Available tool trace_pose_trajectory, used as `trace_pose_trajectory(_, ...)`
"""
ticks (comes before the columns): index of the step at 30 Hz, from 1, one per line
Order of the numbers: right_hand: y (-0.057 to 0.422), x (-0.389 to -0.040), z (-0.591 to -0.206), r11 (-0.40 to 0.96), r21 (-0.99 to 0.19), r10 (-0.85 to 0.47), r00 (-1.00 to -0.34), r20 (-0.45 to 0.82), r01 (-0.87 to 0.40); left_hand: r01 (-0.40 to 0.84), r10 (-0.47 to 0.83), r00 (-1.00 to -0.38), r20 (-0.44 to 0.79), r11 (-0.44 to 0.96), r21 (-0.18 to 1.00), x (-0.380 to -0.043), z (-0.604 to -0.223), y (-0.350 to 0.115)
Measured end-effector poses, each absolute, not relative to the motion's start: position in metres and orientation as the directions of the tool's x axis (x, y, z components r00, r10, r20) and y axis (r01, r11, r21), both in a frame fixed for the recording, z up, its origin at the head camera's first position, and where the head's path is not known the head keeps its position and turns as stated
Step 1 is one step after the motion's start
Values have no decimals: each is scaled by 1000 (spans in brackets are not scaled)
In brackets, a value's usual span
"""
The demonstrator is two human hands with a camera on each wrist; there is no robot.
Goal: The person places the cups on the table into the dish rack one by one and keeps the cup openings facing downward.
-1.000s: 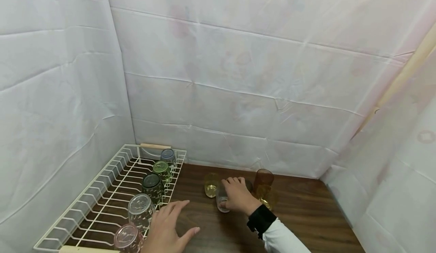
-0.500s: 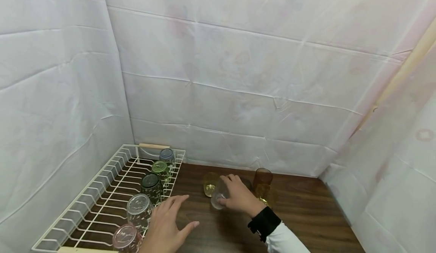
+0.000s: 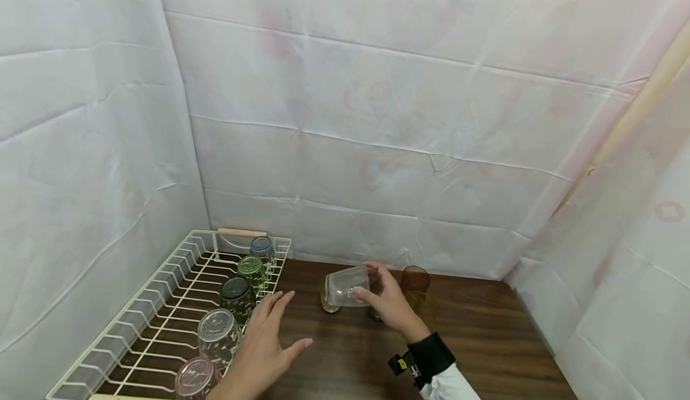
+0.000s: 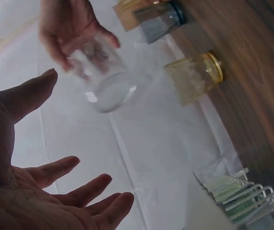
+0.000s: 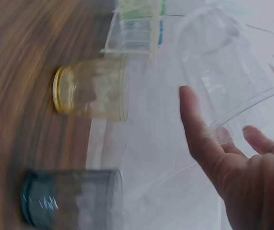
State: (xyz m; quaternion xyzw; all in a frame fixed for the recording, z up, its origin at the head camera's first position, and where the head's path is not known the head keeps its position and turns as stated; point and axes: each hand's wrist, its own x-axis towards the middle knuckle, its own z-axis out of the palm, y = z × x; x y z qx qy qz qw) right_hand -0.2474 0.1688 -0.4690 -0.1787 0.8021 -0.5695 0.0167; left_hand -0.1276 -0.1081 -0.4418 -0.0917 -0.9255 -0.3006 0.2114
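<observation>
My right hand point(image 3: 392, 303) grips a clear drinking glass point(image 3: 345, 287) near its rim, fingers and thumb on opposite sides. The glass is tipped on its side above the table, its base pointing left. My left hand point(image 3: 261, 343) is held spread beside the rack with nothing in it; in the left wrist view its fingers point(image 4: 86, 194) are apart from the clear glass. Behind the held glass stands a yellow glass point(image 5: 91, 89), partly hidden in the head view. A blue-grey glass point(image 5: 72, 199) stands upright near the right hand, mostly covered by it from above.
A white wire dish rack point(image 3: 135, 304) stands at left. Along its right side sit upside-down glasses: blue point(image 3: 262, 247), green point(image 3: 251, 266), dark point(image 3: 237, 292), clear point(image 3: 218, 330) and pink point(image 3: 196, 379). A brown glass point(image 3: 416, 279) and an amber glass point(image 3: 427, 311) stand right of my right hand.
My right hand has lifted the clear glass off the table and tipped it from upright onto its side. My left hand has stayed spread beside the rack, shifting slightly.
</observation>
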Motion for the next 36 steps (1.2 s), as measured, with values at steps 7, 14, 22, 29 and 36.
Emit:
trace_pose_trajectory(7,165,-243,-478,-241,-958,-328,-915,234,-158,288,33,-903,428,786,547,-137,-445,-110)
trace_pose_trajectory(14,159,-235,-491,-608,-792,-397,-845,358,-50,227,16,-945,327,751,620,-136,-443,-104)
trace_pose_trajectory(22,156,-227,-499,-706,-700,-399,-876,270,106,236,23,-944,330,747,622,-139,-439,-97)
trace_pose_trajectory(29,153,-225,-497,-718,-683,-382,-896,227,132,254,28,-933,358,755,604,-143,-437,-92)
trace_pose_trajectory(36,152,-221,-496,-727,-668,-394,-893,216,159,279,31,-920,391,751,598,-146,-433,-85)
